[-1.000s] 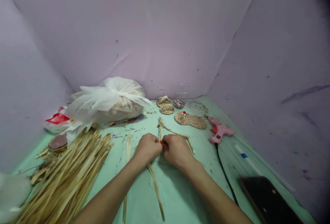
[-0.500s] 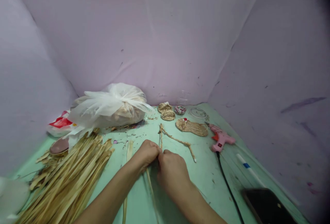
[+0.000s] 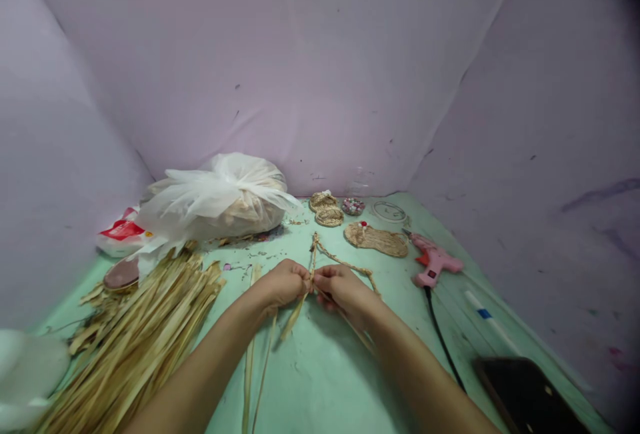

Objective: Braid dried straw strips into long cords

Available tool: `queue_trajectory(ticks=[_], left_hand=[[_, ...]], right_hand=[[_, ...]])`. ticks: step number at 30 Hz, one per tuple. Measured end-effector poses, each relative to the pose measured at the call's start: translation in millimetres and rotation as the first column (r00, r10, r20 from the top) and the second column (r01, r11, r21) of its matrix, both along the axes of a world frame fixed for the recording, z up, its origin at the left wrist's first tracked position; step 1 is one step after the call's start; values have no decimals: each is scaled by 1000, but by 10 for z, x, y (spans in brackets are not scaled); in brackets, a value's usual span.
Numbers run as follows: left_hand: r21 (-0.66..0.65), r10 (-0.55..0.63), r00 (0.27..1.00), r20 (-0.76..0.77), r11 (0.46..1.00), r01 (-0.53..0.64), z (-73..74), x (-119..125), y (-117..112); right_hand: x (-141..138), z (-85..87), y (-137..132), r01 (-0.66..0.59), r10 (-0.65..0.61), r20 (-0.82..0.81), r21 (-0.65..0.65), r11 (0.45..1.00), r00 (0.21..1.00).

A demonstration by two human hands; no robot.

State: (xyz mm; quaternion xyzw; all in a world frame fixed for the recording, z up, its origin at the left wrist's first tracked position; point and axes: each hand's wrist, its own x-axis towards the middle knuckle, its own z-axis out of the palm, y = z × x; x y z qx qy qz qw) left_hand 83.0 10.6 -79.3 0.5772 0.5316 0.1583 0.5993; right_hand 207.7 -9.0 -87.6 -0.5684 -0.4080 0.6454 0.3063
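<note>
Walls of pale lilac [image 3: 320, 74] enclose the mint-green tabletop [image 3: 335, 387]. A knotted, translucent white plastic bag [image 3: 225, 197] sits at the back left, a bundle of flat, straw-coloured strips [image 3: 145, 327] nearer on my left, a pink glue gun [image 3: 435, 262] on my right. My left hand [image 3: 286, 282] and right hand [image 3: 346, 289], fingers pinched closed, grip the thin tan braided cord [image 3: 314, 257] between them; it stretches away, then bends rightward.
</note>
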Motion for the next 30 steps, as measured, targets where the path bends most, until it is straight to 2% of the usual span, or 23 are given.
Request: queue_trajectory(ticks=[4,6,8,11,13,15,17,22,26,28,29,30], left_hand=[[60,-26,996,-82,998,31,-94,0,19],[144,-35,978,-208,987,66,-136,-2,26],[251,-3,925,-380,962,107,-137,0,15],[383,111,783,-612,908,171,-19,22,-67],[413,164,691,-704,886,210,114,66,-173],[407,153,644,-750,873,267,225,142,-308],[401,124,627,-769,858,322,269,246,-445],[376,47,636,-770,839,394,176,448,-628],[344,-27,670,-742,842,415,264,304,-507],[388,28,738,-674,864,321,334,170,-380],[447,129,790,-600,873,197,350,114,-317],[436,198,840,-505,898,51,347,76,-259]], right_hand=[[-1,-49,-1,34,-42,143,58,998,989],[22,-87,4,36,-50,171,85,996,984],[38,-124,5,31,-48,167,107,994,985],[43,-161,2,25,-39,115,125,992,993],[39,-175,0,29,-37,55,128,991,998],[34,-184,-1,57,-58,3,119,991,998],[29,-191,-3,105,-105,-11,107,989,994],[23,-189,-11,168,-165,-58,57,984,985],[41,-204,-9,134,-129,-57,88,987,990],[61,-221,-4,99,-95,-50,102,990,994],[72,-228,-2,83,-78,-44,101,991,996],[82,-233,-2,68,-64,-41,96,993,997]])
